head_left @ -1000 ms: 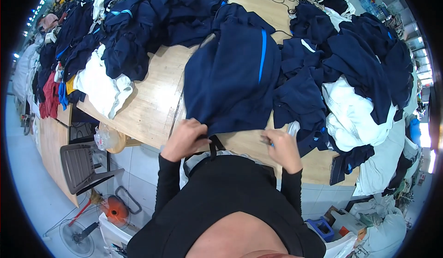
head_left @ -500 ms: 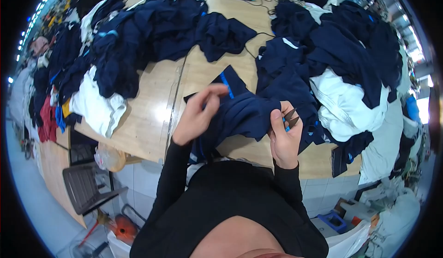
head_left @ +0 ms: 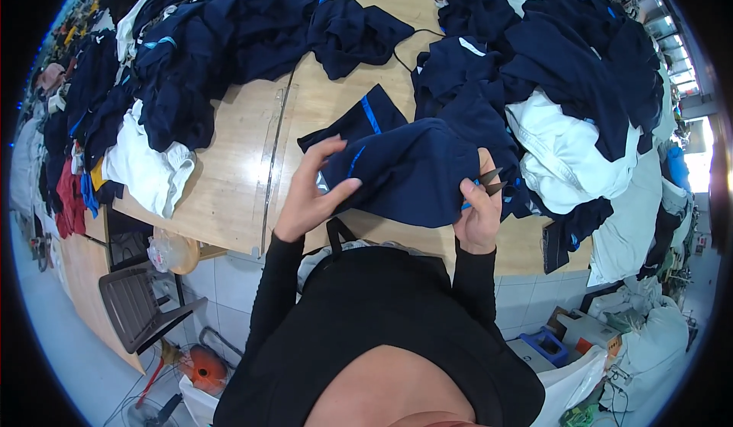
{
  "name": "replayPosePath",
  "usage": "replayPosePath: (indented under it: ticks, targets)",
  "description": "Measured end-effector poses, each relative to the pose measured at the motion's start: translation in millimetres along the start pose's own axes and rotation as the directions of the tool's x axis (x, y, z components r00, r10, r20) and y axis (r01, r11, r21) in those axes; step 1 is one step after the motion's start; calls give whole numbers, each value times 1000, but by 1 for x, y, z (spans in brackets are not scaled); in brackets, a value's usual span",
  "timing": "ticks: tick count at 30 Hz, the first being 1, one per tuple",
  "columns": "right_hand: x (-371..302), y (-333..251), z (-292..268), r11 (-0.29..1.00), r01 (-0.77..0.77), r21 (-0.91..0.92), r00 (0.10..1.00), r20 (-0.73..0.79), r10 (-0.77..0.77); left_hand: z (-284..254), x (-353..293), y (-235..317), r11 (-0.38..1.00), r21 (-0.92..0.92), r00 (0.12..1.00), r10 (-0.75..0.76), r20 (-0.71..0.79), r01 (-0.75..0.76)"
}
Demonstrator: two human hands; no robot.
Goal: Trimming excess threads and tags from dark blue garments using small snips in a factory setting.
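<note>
We have the navy-blue cloth garment with a thin bright-blue stripe (head_left: pixel 420 167) bunched at the centre of our view, above the near edge of the pale wooden table (head_left: pixel 237 141). Our right hand (head_left: pixel 479 217), at four o'clock, closes its thumb and fingers on the garment's right edge, and small dark-bladed metal snips (head_left: pixel 493 188) jut from the same grasp. Our left hand (head_left: pixel 309 198), toward nine o'clock, stands wide, thumb well apart from the fingers, beside the garment's left end (whether its fingertips touch the cloth, we cannot tell). Around us lie a heap of dark navy clothing (head_left: pixel 244 34) at eleven o'clock, a crumpled white garment (head_left: pixel 145 164) at nine and bulky white cloth (head_left: pixel 565 160) near three.
</note>
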State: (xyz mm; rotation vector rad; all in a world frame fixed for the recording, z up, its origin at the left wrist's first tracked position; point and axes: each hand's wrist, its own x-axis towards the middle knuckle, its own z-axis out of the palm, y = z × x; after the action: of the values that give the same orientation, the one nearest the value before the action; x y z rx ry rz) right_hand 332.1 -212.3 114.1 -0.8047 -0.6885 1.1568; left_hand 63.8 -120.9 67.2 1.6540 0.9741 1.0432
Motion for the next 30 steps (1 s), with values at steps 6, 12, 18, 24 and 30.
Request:
replayPosePath:
  ticks: [6,12,18,24,30]
  targets:
    - [-11,-1,7,994,71,-87,997,13,-71,21,12,-17,990,139,990,-53,130,35]
    - [-7,1,-4,988,97,-123,981,-155,-116,-8,-1,-3,784,-510,933,-337,127,353]
    - [-5,11,-5,993,74,-86,989,-118,-84,-35,-1,29,766,-554,936,-342,80,327]
    - [-3,13,-11,990,75,-117,993,-83,-85,-38,-3,27,791,-541,945,-328,18,285]
    - [-14,15,-13,918,214,-333,975,19,-221,-44,-10,26,876,-402,950,-309,-45,266]
